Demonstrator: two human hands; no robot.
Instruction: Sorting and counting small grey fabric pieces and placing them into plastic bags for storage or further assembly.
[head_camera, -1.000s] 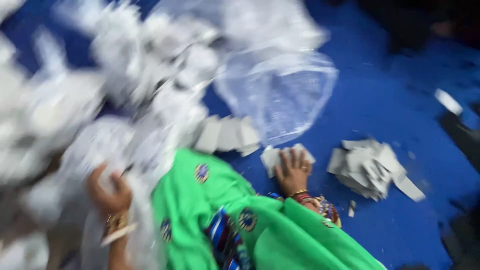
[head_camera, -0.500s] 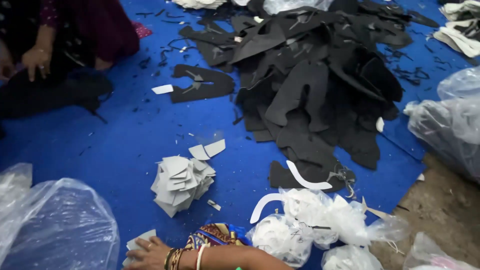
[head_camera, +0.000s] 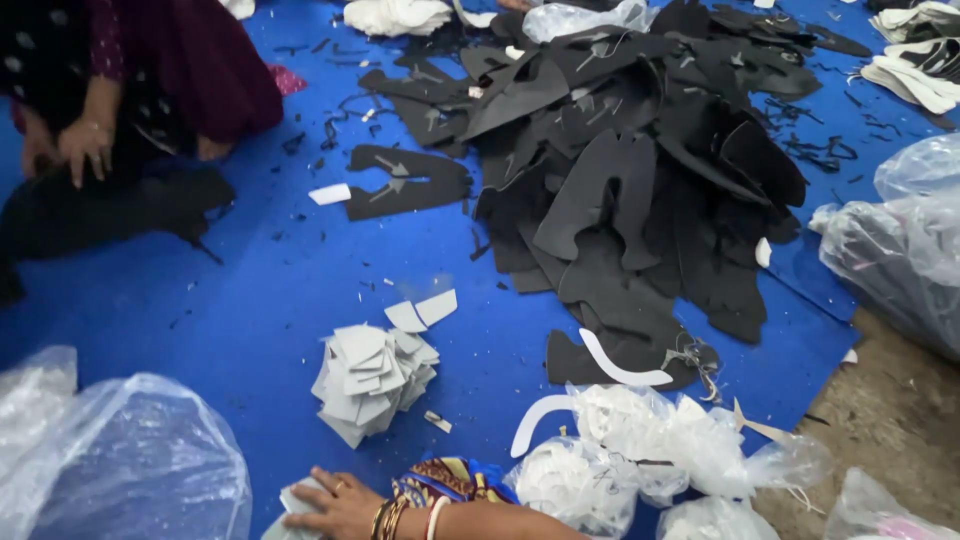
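Head view: one hand (head_camera: 335, 508) flat, fingers spread, on grey cut piece (head_camera: 285, 505) just below grey piece stack (head_camera: 372, 378) (which hand, cannot tell). Keep piece pinned flat; slide, don't snatch.

The widest open lane is the bare blue mat (head_camera: 250, 290) running from the seated co-worker (head_camera: 110, 120) at the far left down toward the stack of pale grey cut pieces (head_camera: 372, 375). The big heap of black cut foam shapes (head_camera: 620, 170) blocks the middle and right. Near the bottom edge, a hand (head_camera: 335, 505) lies hemmed between a clear plastic bag (head_camera: 130, 470) and knotted bags of white pieces (head_camera: 640, 450).
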